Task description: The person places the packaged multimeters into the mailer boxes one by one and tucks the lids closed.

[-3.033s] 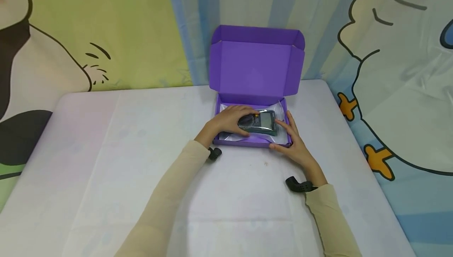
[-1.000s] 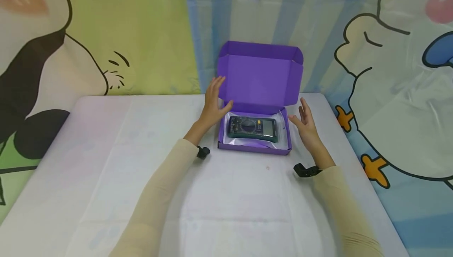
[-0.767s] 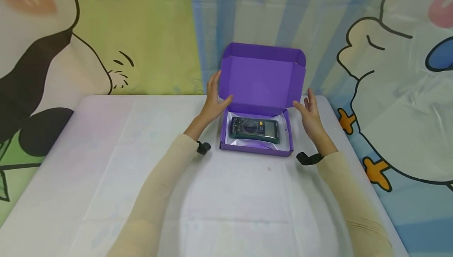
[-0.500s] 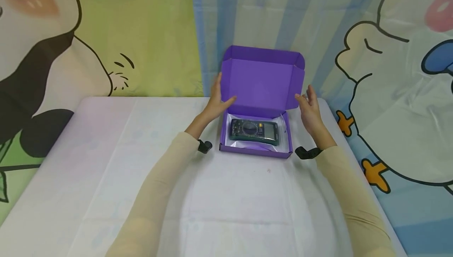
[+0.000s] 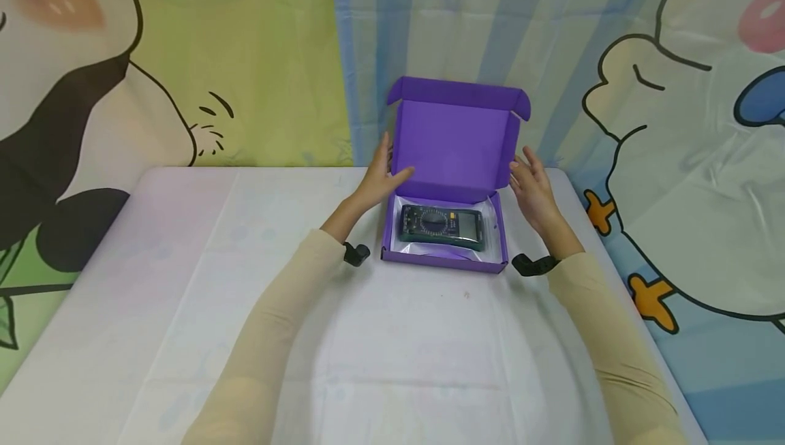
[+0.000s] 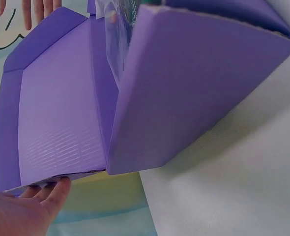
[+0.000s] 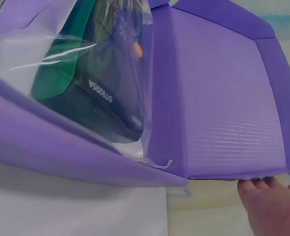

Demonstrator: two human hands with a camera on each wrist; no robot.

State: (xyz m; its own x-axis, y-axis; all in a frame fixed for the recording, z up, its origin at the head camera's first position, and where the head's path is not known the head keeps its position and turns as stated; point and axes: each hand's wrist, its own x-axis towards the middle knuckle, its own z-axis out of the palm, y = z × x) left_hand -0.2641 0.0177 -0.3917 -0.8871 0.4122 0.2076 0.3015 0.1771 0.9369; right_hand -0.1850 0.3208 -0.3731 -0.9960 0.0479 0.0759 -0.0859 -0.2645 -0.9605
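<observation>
left hand (image 5: 374, 187) and right hand (image 5: 533, 194), both spread, touched the purple lid (image 5: 454, 142) left and right; a multimeter (image 5: 440, 227) lay nearer.

An open purple cardboard box (image 5: 444, 264) sits on the white cloth-covered table (image 5: 392, 343), its purple flapped lid (image 5: 454, 142) raised at the back; inside the box lies a dark green and black multimeter (image 5: 441, 227) with a round dial, amid clear shiny plastic wrapping (image 5: 493, 227). The left hand (image 5: 377, 182) is at the box's left, thumb spread across the lid's edge; the right hand (image 5: 532, 189) is at the box's right, fingertips by the lid; behind the box hangs a colourful cartoon-printed fabric backdrop (image 5: 441, 22).
</observation>
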